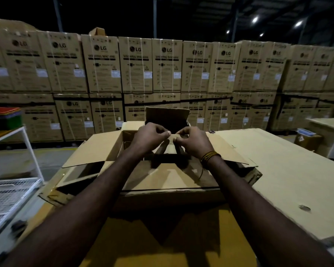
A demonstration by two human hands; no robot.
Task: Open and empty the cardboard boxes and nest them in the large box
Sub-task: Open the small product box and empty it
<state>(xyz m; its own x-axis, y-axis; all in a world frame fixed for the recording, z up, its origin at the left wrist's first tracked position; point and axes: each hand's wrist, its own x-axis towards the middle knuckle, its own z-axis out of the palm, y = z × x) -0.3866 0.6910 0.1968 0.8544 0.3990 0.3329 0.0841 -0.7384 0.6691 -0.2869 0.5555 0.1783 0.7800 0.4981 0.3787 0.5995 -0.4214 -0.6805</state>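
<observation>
Over the middle of the large box (158, 176), fingers (167, 133) of the left hand (148, 137) and right hand (193, 141) pinch the near flap of a small box (167, 116), seemingly set inside. Nesting looks underway; next, likely folding that flap flat. Stacked cartons (135, 64) stand far behind.

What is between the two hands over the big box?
In the head view, a short strip of cardboard flap bridges the left hand and right hand; both pinch it.
</observation>
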